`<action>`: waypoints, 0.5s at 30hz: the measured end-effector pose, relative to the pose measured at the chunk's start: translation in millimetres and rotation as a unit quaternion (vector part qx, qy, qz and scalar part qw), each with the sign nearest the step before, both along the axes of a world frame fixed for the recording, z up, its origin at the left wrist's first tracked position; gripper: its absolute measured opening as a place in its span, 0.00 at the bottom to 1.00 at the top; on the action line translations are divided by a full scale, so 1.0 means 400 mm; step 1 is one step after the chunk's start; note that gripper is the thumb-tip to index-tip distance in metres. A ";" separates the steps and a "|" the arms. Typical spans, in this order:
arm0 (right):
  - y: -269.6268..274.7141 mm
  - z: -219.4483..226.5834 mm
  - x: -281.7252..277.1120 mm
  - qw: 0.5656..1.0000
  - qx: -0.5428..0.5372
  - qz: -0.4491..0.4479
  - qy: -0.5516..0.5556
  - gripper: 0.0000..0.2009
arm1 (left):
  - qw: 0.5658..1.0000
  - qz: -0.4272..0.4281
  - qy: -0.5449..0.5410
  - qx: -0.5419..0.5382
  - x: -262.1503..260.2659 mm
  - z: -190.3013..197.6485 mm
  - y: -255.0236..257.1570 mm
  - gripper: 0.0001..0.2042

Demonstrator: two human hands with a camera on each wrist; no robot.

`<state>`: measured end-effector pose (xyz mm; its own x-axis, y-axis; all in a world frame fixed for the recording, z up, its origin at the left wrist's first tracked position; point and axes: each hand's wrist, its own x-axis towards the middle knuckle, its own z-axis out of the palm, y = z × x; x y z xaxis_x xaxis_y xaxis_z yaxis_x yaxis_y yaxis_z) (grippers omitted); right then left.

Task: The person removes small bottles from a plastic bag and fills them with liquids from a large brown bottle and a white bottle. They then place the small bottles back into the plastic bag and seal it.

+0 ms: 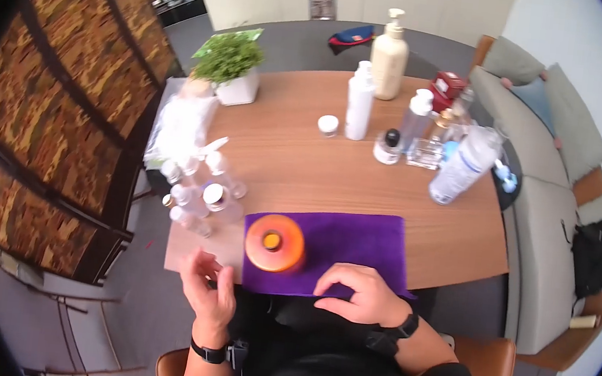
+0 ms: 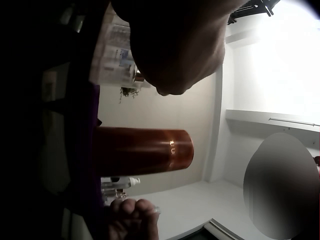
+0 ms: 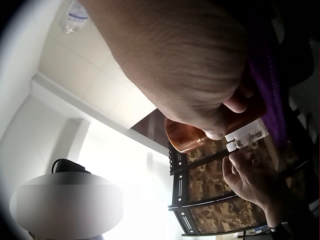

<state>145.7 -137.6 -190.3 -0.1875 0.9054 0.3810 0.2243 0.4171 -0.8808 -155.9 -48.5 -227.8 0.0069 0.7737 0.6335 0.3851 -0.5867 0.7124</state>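
Observation:
An orange-brown bottle (image 1: 276,248) with a round hole or cap at the middle of its top stands upright on the left part of a purple cloth (image 1: 354,245). To the left of the bottle, near the table's front edge, my left hand (image 1: 208,288) is held with its fingers loosely bent and nothing in them. My right hand (image 1: 363,295) hovers over the cloth's front right part, fingers bent and thumb apart from them. In the left wrist view the bottle (image 2: 145,150) shows small gold lettering near one end, and the right hand (image 2: 132,215) appears beyond it.
Several clear bottles (image 1: 194,195) crowd the table's left side, by a plastic bag (image 1: 183,124) and a potted plant (image 1: 233,63). Toward the back right stand a cream pump bottle (image 1: 389,61), a white bottle (image 1: 359,102), a small jar (image 1: 328,125) and a tilted spray bottle (image 1: 465,165).

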 end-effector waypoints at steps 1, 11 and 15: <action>0.000 -0.008 -0.006 1.000 0.007 -0.008 0.015 0.10 | 0.997 -0.060 0.044 -0.009 0.013 -0.002 -0.007 0.29; -0.004 -0.014 -0.018 0.999 -0.007 -0.037 0.016 0.09 | 0.971 -0.044 0.233 0.041 0.098 0.016 0.000 0.08; -0.002 -0.029 -0.026 0.997 -0.001 -0.075 0.031 0.09 | 0.970 -0.032 0.238 0.032 0.101 0.005 -0.003 0.08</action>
